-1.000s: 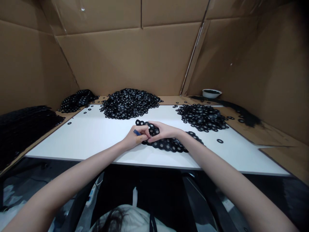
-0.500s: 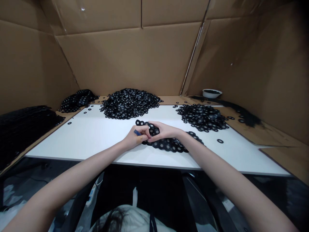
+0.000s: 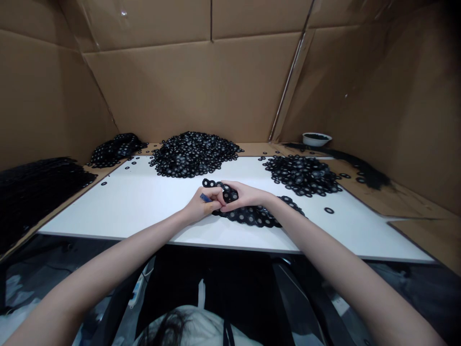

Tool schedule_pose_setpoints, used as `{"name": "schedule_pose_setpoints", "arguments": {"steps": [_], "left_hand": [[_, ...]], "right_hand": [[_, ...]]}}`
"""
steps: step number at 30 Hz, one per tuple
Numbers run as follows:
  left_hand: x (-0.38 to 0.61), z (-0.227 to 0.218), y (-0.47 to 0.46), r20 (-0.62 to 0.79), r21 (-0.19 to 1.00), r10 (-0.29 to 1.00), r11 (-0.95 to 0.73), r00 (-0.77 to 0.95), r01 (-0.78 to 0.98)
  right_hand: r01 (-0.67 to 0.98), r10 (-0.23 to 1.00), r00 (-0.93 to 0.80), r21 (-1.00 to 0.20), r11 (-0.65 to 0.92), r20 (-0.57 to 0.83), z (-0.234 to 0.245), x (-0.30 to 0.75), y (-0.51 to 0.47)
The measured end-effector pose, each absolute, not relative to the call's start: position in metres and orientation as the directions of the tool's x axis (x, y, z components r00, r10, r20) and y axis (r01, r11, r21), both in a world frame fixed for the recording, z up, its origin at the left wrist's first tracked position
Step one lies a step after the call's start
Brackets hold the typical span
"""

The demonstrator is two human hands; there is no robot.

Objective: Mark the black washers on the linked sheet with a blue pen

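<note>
In the head view, a mat of linked black rings (image 3: 252, 217) lies near the front of the white table, partly under my right hand and forearm. My left hand (image 3: 204, 203) is closed in a pinch at the mat's left part. A small dark blue piece (image 3: 205, 197) shows at its fingers; whether it is a tool or a wrap I cannot tell. From the right, my right hand (image 3: 243, 195) curves over the rings, thumb and fingers closing on them. The fingertips of both hands meet, hiding what lies between them.
Behind the hands rises a large pile of black rings (image 3: 194, 154). A smaller ring pile (image 3: 302, 175) is at right, near a single ring (image 3: 329, 210). A white bowl (image 3: 316, 139) stands by black strands (image 3: 360, 166). Black bundles (image 3: 39, 192) lie left; cardboard walls (image 3: 187, 91) enclose the table.
</note>
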State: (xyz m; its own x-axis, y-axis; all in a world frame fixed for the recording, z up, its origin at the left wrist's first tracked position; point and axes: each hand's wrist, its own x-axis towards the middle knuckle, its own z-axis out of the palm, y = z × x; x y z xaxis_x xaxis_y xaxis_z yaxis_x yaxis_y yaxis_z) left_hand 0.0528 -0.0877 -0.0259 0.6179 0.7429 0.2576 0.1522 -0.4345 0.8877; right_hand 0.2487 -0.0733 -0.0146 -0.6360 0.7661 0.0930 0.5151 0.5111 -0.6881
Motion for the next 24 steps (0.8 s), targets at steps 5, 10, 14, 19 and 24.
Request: {"name": "schedule_pose_setpoints", "arguments": {"steps": [5, 10, 14, 19, 24], "left_hand": [[0.0524, -0.0269, -0.0869, 0.264, 0.888, 0.739, -0.437, 0.62, 0.143], [0.0526, -0.0267, -0.0873, 0.268, 0.889, 0.737, -0.437, 0.62, 0.135], [0.0528, -0.0265, -0.0871, 0.267, 0.886, 0.735, -0.442, 0.623, 0.142], [0.0526, -0.0273, -0.0866, 0.268, 0.886, 0.732, -0.442, 0.626, 0.138], [0.0526, -0.0261, -0.0872, 0.268, 0.886, 0.733, -0.443, 0.625, 0.139]], "right_hand": [[0.546, 0.782, -0.62, -0.684, 0.483, 0.057, -0.0138, 0.2487, -0.0748], [0.558, 0.788, -0.614, -0.679, 0.477, 0.049, -0.0142, 0.2488, -0.0747], [0.535, 0.771, -0.633, -0.685, 0.495, 0.064, -0.014, 0.2484, -0.0743], [0.545, 0.785, -0.614, -0.679, 0.491, 0.075, -0.0143, 0.2478, -0.0741], [0.515, 0.764, -0.638, -0.683, 0.518, 0.098, -0.0131, 0.2478, -0.0748]]}}
